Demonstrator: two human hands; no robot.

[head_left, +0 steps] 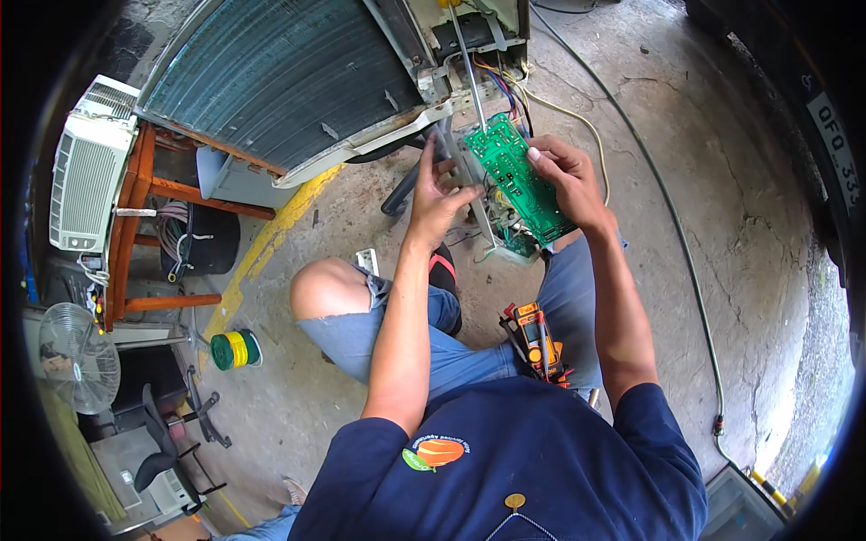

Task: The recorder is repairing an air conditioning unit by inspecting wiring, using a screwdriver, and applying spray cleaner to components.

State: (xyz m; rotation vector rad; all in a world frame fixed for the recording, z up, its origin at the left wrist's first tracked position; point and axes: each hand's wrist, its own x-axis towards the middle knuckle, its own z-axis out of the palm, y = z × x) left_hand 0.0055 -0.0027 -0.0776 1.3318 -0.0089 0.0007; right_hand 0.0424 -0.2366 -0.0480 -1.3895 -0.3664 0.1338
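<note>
My right hand (573, 185) pinches the right edge of a green circuit board (519, 176), thumb on top. The board is tilted, its soldered side showing. My left hand (437, 194) grips the edge of a greyish plastic casing (465, 167) beside the board, thumb and fingers on either side. Below the board, wires and another green part (516, 243) show partly. A long thin metal shaft (471, 86) runs from a yellow end down to the board's upper edge. Coloured wires (512, 90) lead toward the opened air-conditioner unit (280, 77).
An orange multimeter (534, 338) with probes rests on my lap. A black hose (663, 194) crosses the concrete at right. At left are a window air conditioner (88, 176), a wooden stand (126, 234), a fan (79, 356) and a green-yellow wire spool (234, 349).
</note>
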